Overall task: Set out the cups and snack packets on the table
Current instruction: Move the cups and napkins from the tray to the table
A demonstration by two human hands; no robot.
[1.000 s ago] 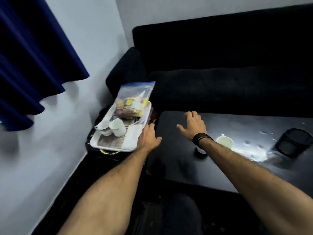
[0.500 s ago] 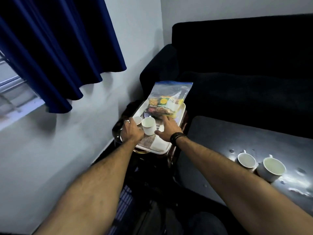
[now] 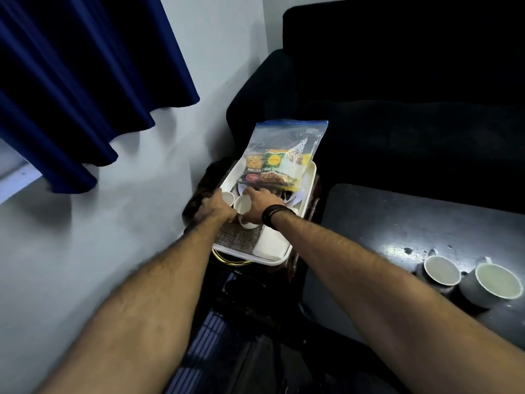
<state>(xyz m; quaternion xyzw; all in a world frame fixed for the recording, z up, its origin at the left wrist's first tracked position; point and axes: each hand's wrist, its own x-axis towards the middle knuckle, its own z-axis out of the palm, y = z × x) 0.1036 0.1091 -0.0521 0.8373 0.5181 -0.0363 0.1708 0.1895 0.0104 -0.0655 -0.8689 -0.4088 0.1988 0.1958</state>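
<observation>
Right hand (image 3: 260, 204) lies over a white cup (image 3: 243, 206) on the white tray (image 3: 274, 248), fingers curled round the cup's far side; cup tilted, mouth facing the camera. It looks like a grasp, but contact under the palm is hidden. A dark band sits on that wrist.

Left hand (image 3: 215, 207) is just beside it, on the tray's wall-side edge, fingers against a second white cup (image 3: 227, 197). Whether it grips this cup or only touches it, I cannot tell.

The two cups stand side by side, nearly touching, in the middle of the tray. A woven mat (image 3: 237, 237) lies on the tray's near part.

On the tray's far end: a clear zip bag (image 3: 284, 143) holding snack packets (image 3: 271, 169), leaning up and over the far rim.

The tray rests on a dark stand, between the pale wall and a black table (image 3: 369, 217). On the table, well apart from the tray, stand two more cups (image 3: 441, 271), touching or nearly so. A dark sofa (image 3: 397, 81) is behind the tray; a blue curtain (image 3: 71, 81) hangs on the wall side.
</observation>
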